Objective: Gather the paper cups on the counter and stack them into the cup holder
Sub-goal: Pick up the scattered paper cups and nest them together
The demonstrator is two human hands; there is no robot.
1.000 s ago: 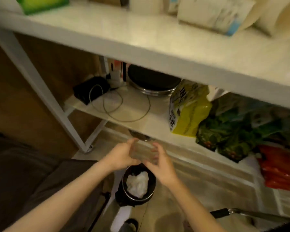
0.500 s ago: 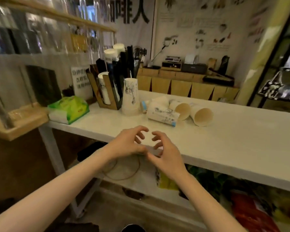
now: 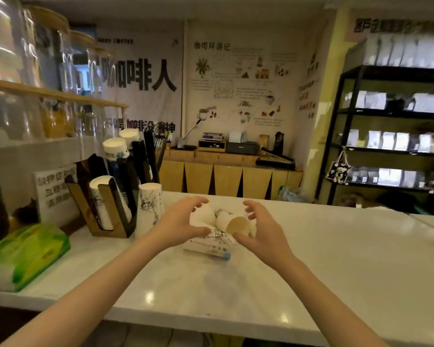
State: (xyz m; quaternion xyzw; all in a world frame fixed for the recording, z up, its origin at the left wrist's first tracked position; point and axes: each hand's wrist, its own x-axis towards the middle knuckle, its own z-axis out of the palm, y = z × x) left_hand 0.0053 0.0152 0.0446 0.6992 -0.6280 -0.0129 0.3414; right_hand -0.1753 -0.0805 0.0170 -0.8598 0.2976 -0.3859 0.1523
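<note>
Several white paper cups lie on their sides on the white counter [image 3: 336, 259]; one shows its tan inside [image 3: 237, 226], another long one [image 3: 207, 245] lies nearest me. An upside-down cup stack [image 3: 149, 209] stands to their left. Behind it the wooden cup holder [image 3: 103, 204] leans with cup stacks in its slots. My left hand [image 3: 179, 225] and my right hand [image 3: 263, 230] hover on either side of the lying cups, fingers spread and curved, holding nothing. Some cups are partly hidden behind my hands.
A green tissue pack [image 3: 23, 254] lies at the counter's left end, with a printed sign [image 3: 55, 194] behind it. A glass shelf of jars [image 3: 35, 96] hangs above on the left. Black shelving [image 3: 391, 136] stands at far right.
The view rose from the shelf under the counter to the counter top. My hands moved up and forward from below the edge and now flank the lying cups.
</note>
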